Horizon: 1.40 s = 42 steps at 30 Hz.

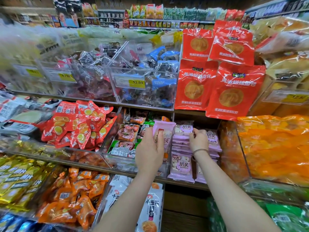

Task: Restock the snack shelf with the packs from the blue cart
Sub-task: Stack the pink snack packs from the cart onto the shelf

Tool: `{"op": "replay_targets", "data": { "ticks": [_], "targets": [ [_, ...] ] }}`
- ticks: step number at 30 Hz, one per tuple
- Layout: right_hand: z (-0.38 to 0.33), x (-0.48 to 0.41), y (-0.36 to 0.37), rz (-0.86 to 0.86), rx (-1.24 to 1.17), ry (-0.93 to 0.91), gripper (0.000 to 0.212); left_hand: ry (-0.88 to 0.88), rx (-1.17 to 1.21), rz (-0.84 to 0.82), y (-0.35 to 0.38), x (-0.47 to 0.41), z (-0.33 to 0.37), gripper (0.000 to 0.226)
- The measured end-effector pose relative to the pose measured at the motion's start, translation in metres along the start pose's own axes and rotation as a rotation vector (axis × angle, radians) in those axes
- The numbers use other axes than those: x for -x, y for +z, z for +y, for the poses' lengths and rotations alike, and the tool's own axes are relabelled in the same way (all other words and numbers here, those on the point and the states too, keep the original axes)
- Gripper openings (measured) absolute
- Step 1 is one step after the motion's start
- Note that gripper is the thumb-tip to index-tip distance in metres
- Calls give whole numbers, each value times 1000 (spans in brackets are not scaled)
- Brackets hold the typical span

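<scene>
My left hand (149, 150) grips a pink snack pack (164, 131), held upright in front of the middle shelf. Just to its right, my right hand (198, 140) pinches the top edge of a pink pack on a stack of matching pink packs (181, 143) in the clear bin. More of these pink packs (181, 166) stand against the bin's front wall. The blue cart is out of view.
Clear bins (143, 72) of dark wrapped sweets fill the upper shelf, with large red bread bags (232, 91) to their right. Small red packs (78, 126) lie left, orange dried fruit (274, 148) right. Below sit orange packs (75, 198) and white noodle bags (150, 210).
</scene>
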State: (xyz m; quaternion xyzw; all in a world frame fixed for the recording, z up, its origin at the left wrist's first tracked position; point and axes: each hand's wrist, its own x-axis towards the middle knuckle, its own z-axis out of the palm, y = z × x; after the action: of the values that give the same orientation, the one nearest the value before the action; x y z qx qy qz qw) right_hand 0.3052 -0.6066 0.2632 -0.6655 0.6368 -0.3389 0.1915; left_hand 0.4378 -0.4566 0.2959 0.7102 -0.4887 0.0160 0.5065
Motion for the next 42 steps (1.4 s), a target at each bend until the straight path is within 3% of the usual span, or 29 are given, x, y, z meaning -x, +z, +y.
{"op": "replay_targets", "data": {
  "ticks": [4,6,8,10,13,17,22,26,28,33,38,42],
  "targets": [
    [-5,0,-10,-3,187,-47,38,6,-9,5,1,0,0,41],
    [-12,6,-15,31,68,-89,46,12,-16,19,2,0,-1,40],
    [-22,19,-20,63,-215,-240,46,17,-13,25,2,0,-2,34],
    [-35,36,-24,-74,-468,-444,52,28,-9,24,3,0,-2,31],
    [-50,47,-24,-343,-458,-585,50,50,16,21,4,0,-2,29],
    [-54,56,-28,-400,-710,-424,30,127,52,29,3,-1,-2,24],
    [-41,69,-26,-355,-980,-292,25,108,17,24,4,-2,0,59],
    [-37,79,-21,-320,-1154,-176,30,109,-49,62,2,0,3,70],
    [-37,83,-17,-272,-1192,-120,39,114,-68,63,1,0,3,71],
    [-28,75,-24,-7,-1469,107,16,274,-150,56,2,2,0,64],
    [19,48,-49,181,-1271,342,15,638,-386,-75,6,4,-8,32],
    [41,19,-48,225,-815,387,33,641,-391,-77,5,4,-8,27]
  ]
}}
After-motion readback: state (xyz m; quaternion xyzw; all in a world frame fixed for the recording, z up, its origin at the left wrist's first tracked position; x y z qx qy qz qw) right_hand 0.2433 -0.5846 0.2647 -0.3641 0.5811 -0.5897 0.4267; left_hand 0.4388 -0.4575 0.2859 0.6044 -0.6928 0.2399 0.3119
